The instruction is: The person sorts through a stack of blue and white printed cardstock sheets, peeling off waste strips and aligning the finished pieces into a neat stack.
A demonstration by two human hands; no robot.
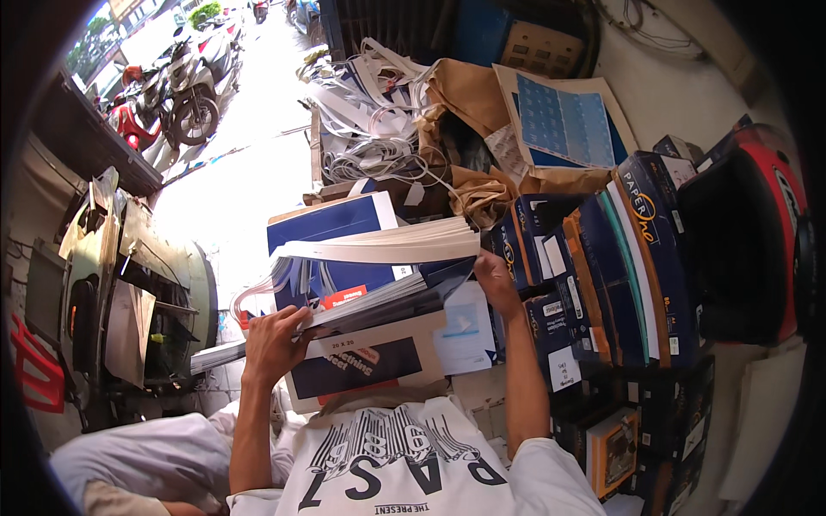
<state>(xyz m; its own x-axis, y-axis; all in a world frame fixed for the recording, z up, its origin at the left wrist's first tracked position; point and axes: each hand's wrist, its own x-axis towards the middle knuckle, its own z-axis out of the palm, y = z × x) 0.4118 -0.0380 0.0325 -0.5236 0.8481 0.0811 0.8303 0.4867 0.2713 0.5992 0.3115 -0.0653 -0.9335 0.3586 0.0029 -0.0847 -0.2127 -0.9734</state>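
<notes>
A thick bundle of white paper sheets (379,245) lies across in front of me, its layers fanned and curling down at the left end. Just nearer is a long grey-edged stack of sheets (370,303) with a dark, glossy front. My left hand (277,342) curls its fingers over the near-left part of this stack. At the right end, my right hand (496,279) is closed on the stack's corner; its fingertips are partly hidden. Below them, a cardboard box (428,334) with a dark blue panel rests near my lap. Behind the bundle shows a blue and white box (327,222).
Tangled paper offcuts (370,112) fill a container at the back. Dark blue paper-ream boxes (650,258) are piled on the right, beside a black and red bag-like object (757,232). A cluttered rack (142,292) stands left. Motorbikes (194,95) are parked outside.
</notes>
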